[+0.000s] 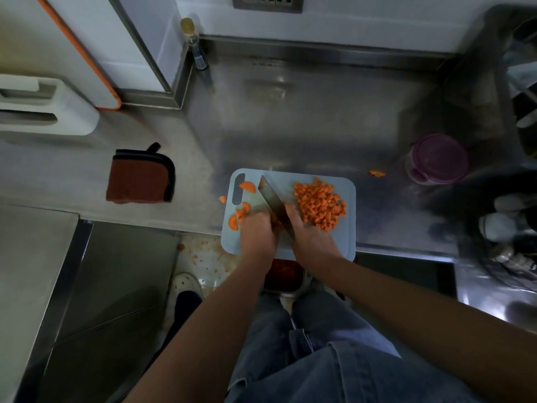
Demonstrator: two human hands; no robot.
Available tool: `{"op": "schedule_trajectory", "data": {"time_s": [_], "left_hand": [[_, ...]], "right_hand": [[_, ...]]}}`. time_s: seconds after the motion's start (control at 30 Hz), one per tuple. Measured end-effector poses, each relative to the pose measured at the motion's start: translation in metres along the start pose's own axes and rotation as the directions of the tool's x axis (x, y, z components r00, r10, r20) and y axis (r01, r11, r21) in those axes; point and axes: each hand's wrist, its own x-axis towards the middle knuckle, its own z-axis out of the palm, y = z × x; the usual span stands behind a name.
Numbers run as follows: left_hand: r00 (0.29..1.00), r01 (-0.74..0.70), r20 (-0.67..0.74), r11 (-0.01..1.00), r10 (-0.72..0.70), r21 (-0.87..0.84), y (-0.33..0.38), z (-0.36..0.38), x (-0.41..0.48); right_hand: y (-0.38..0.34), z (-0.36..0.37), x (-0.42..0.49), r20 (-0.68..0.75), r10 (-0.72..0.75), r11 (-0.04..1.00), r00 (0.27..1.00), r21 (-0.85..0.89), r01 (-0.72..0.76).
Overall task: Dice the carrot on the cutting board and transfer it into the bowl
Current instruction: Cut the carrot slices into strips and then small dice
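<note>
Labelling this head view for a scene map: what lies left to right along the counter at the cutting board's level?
Brown pot holder → stray carrot piece → half-moon carrot slices → knife → diced carrot pile → carrot scrap → purple-lidded container.

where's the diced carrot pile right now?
Head view: the pile of small orange carrot dice lies on the right half of the pale blue cutting board, just right of the steel knife blade.

A pale blue board lies flat, handle slot at its left. Orange dice are heaped on its right part; a few half-round slices lie on its left.
</note>
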Motion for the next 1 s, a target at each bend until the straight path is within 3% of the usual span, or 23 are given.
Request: {"op": "schedule_trajectory", "data": {"time_s": [0.17, 0.37, 0.47, 0.57, 0.83, 1.0], "left_hand": [[0.999, -0.028, 0.024, 0.999, 0.029, -0.040, 0.000, -0.003, 0.001], [0.979, -0.204, -0.018, 0.978, 0.205, 0.033, 0.016, -0.012, 0.000], [0.948, -0.319, 0.023, 0.943, 0.318, 0.091, 0.038, -0.004, 0.002], [0.940, -0.341, 0.056, 0.925, 0.337, 0.170, 0.054, 0.006, 0.005], [0.939, -0.334, 0.020, 0.895, 0.343, 0.297, 0.067, 0.008, 0.008], [0.935, -0.343, 0.002, 0.906, 0.354, 0.247, 0.064, 0.008, 0.008]], "right_hand": [[0.011, -0.002, 0.005, -0.020, -0.012, 0.998, 1.000, 0.066, 0.013], [0.033, -0.031, -0.001, -0.299, 0.029, 0.951, 0.954, 0.303, 0.066], [0.050, -0.041, -0.007, -0.284, 0.139, 0.939, 0.949, 0.341, -0.036], [0.063, -0.044, -0.015, -0.276, 0.195, 0.936, 0.941, 0.340, -0.094], [0.070, -0.044, -0.022, -0.265, 0.190, 0.927, 0.945, 0.367, -0.084], [0.070, -0.046, -0.019, -0.257, 0.189, 0.923, 0.948, 0.377, -0.081]]}}
